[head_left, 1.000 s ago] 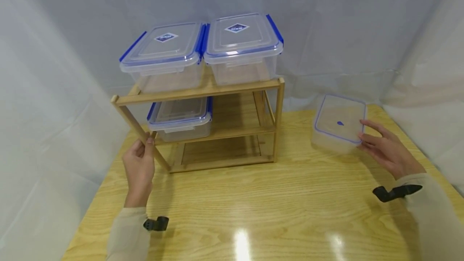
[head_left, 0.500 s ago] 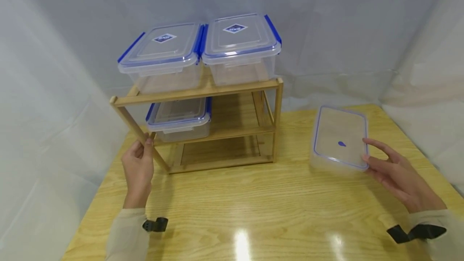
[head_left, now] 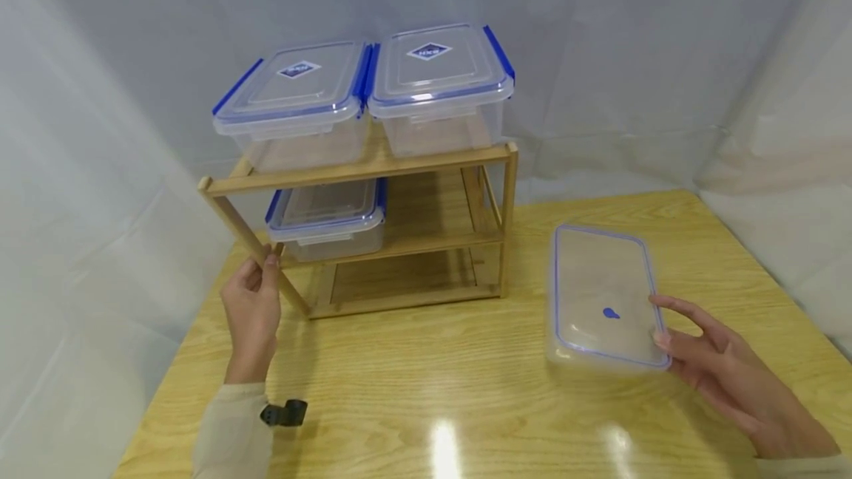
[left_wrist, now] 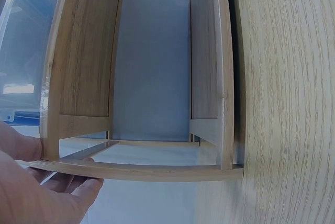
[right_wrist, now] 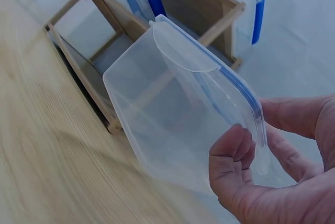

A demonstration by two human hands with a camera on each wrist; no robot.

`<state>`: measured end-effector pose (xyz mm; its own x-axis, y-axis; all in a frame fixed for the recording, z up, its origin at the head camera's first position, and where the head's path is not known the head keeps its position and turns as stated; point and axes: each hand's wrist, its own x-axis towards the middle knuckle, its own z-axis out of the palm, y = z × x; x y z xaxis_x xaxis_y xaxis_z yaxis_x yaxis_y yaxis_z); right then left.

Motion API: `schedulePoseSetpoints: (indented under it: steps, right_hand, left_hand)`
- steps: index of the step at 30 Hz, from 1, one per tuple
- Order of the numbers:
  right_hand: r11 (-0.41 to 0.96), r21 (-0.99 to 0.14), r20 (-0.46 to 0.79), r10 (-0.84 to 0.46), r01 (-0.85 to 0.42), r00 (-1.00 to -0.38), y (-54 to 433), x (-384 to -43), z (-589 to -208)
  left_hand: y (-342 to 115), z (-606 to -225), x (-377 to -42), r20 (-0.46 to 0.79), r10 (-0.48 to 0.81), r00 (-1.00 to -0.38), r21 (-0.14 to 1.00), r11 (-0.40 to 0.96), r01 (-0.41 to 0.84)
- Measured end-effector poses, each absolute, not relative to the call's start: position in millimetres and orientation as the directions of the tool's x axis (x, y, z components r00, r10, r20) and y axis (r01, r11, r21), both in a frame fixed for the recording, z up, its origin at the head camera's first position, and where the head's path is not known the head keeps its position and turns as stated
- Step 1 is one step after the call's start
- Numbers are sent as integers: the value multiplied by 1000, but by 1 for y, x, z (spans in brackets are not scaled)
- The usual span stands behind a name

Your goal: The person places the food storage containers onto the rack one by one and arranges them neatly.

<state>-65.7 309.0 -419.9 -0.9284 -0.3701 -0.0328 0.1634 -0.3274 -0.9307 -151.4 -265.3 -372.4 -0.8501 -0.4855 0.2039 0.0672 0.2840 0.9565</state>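
Note:
My left hand (head_left: 251,313) grips the left front post of a three-tier wooden rack (head_left: 399,250). In the left wrist view its thumb and fingers (left_wrist: 86,188) wrap round that post beside the middle shelf. Off to the right of the rack, my right hand (head_left: 739,375) holds a clear plastic food container (head_left: 599,279) by its right edge. That container has a blue seal line round its lid and a small blue mark on top. The right wrist view shows it raised off the table, with the fingers (right_wrist: 227,156) and thumb pinching its rim.
Two lidded containers with blue clips, a left one (head_left: 293,91) and a right one (head_left: 439,65), stand side by side on the top tier. Another container (head_left: 326,216) sits at the left of the middle tier. White sheeting (head_left: 599,80) hangs behind the wooden table (head_left: 399,375).
My right hand has brought the container toward me, lastly also a little left, so it looks larger in the head view. The left hand stays on the rack's post.

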Motion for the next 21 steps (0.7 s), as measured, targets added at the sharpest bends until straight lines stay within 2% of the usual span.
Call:
schedulePoseSetpoints:
  steps: [10,21]
  right_hand:
    - [-299,-934,-28,-480,194,-877,289,-48,-413]
    - [-232,-946,-71,-540,229,-839,268,-37,-395]
  left_hand:
    - [-265,-372,-152,201,-485,-851,955,291,60]
    - [-265,-373,-152,199,-490,-848,956,289,58]
